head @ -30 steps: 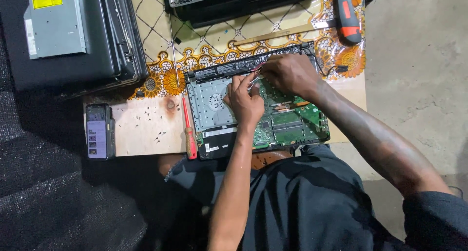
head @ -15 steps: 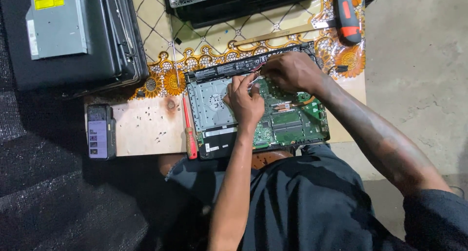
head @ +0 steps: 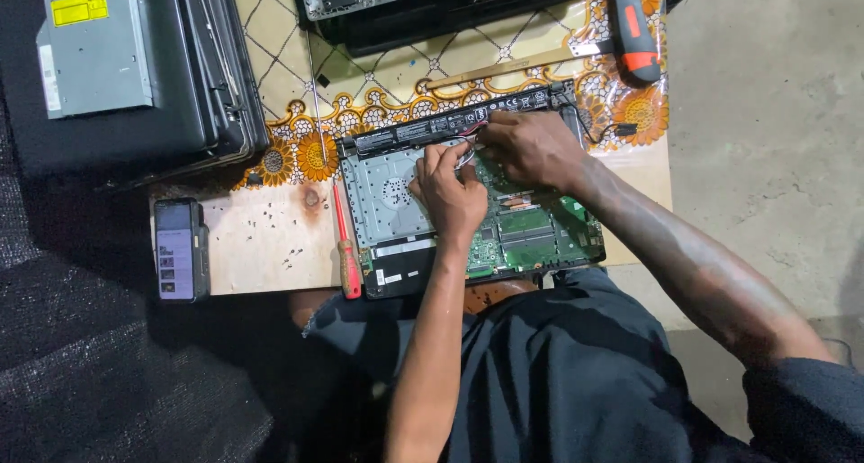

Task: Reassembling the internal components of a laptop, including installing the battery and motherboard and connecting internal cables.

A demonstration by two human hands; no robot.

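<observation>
Nearest to me, my dark shirt fills the bottom of the view, and my forearms reach up from it onto the opened black laptop base [head: 396, 278] that lies at the near edge of the pale wooden board [head: 261, 238]. Its green circuit board [head: 531, 238] shows on my right side, a silver metal plate [head: 382, 202] on my left.

My left hand [head: 450, 193] rests over the middle of the base, fingers curled down towards a small bundle of thin wires [head: 468, 148]; they seem to be pinching it, though my knuckles hide the tips. My right hand [head: 531, 143] lies just beyond, touching the left one, fingers closed down at the same spot beside the long black battery bar [head: 432, 125] that runs along the far edge of the base. What my right fingertips actually grip I cannot tell.

Left of the base a slim red-handled screwdriver [head: 346, 251] lies against its edge, tiny loose screws [head: 270, 220] scattered past it, and a dark phone [head: 178, 249] at the board's left end.

Farther off, a patterned yellow cloth [head: 378, 76] carries an orange and black power screwdriver [head: 634, 26], cut off at the top, another black laptop shell [head: 432, 13] also cut off, and a grey optical drive [head: 94, 49] on a black case.
</observation>
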